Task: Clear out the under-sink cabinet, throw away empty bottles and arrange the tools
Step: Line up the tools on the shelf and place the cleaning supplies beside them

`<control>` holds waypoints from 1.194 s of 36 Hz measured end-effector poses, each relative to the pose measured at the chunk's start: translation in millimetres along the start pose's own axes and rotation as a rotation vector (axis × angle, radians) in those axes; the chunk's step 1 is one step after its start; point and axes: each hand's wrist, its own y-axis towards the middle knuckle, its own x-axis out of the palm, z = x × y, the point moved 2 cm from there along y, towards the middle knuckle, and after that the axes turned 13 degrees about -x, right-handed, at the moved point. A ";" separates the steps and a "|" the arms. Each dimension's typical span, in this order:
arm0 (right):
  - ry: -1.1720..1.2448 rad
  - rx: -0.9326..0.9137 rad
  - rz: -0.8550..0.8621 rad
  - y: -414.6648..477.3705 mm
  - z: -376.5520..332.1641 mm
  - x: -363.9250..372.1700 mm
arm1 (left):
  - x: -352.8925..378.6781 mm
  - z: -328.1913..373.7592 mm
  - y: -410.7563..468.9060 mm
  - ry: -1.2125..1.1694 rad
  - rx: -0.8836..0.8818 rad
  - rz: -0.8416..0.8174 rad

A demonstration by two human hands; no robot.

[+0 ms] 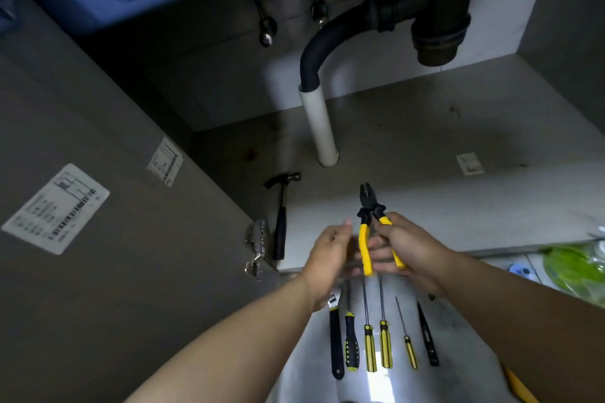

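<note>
At the left of the frame the open cabinet door (98,206) is showing its stickered inner face. Just right of its hinges, the hammer (281,216) is lying on the cabinet floor (425,141), head toward the back and handle toward me. It is the only tool in there.

In the middle of the frame I am bringing my left hand (327,249) up beside the pliers (371,226). Its fingers are loose and fairly straight, holding nothing. It is blurred, so I cannot tell whether it is touching the near yellow handle. The pliers are pointing nose-up in the air above the cabinet's front edge, handles spread apart. My right hand (406,249) is gripping them, curled round the right handle with fingers reaching between the two.

Below my hands, lower centre, the screwdrivers (370,347) and other slim tools are lying in a neat row outside the cabinet, handles toward me. At the far right edge a green bag (576,268) is sitting on the floor.

I judge I am in the arranging step, with the cabinet mostly cleared out. The next move calls for squeezing the handles together and laying the pliers down flat, parallel to a neighbour and without knocking it askew.
</note>
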 end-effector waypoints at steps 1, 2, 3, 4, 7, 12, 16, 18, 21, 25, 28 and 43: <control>-0.009 -0.002 -0.011 -1.0 -2.3 0.7 | 5.8 1.0 -6.0 -0.015 -0.033 -0.119; -0.016 -0.003 -0.024 -2.3 -4.5 1.3 | 9.8 2.8 -11.7 -0.021 -0.046 -0.198; -0.015 -0.005 -0.038 -3.9 -6.6 2.0 | 12.8 5.3 -16.2 -0.023 -0.050 -0.235; -0.001 -0.005 -0.054 -5.7 -8.5 2.4 | 14.2 8.2 -19.7 -0.021 -0.053 -0.247; 0.069 -0.007 -0.106 -10.0 -14.2 3.6 | 14.5 16.8 -25.1 -0.039 -0.076 -0.274; -0.015 0.007 -0.139 -6.4 -15.0 1.3 | 6.3 19.4 -23.1 0.002 -0.016 -0.242; -0.165 0.001 -0.175 -2.5 -11.7 0.0 | 2.4 13.6 -10.9 0.210 0.047 -0.093; -0.255 -0.007 -0.168 0.2 -6.5 0.2 | 0.1 12.1 -3.0 0.291 0.070 -0.013; -0.290 -0.017 -0.139 6.7 3.6 1.4 | -1.5 9.3 13.4 0.375 0.099 0.105; -0.319 -0.079 -0.089 13.9 12.4 -1.1 | -14.1 9.9 42.0 0.466 0.059 0.421; -0.296 -0.148 -0.055 16.0 15.9 -7.0 | -29.1 10.1 61.4 0.536 0.027 0.557; -0.466 -0.175 -0.023 7.7 37.2 -26.8 | -53.4 -8.2 106.5 0.564 -0.047 0.820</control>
